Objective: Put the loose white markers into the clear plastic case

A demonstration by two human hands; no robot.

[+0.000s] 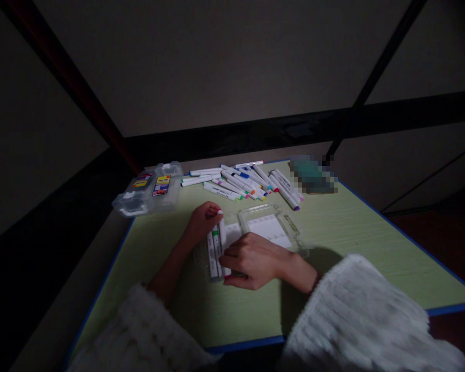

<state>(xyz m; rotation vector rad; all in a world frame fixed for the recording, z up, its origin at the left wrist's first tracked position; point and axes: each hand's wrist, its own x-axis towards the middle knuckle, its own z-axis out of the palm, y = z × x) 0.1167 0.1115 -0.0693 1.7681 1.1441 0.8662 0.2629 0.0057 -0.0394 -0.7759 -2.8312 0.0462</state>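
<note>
The pen (pixel 222 237) is at the left half of the box (pixel 258 208), beside two pens (pixel 212 258). My left hand (pixel 202 222) pinches its far end; my right hand (pixel 256 261) holds its near end. I should hold it straight and press softly. More pens (pixel 243 182) lie past the box.

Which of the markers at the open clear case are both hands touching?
The pink-ended marker, rightmost there: left hand at its far end, right hand at its near end. The green-banded marker lies left of it.
</note>
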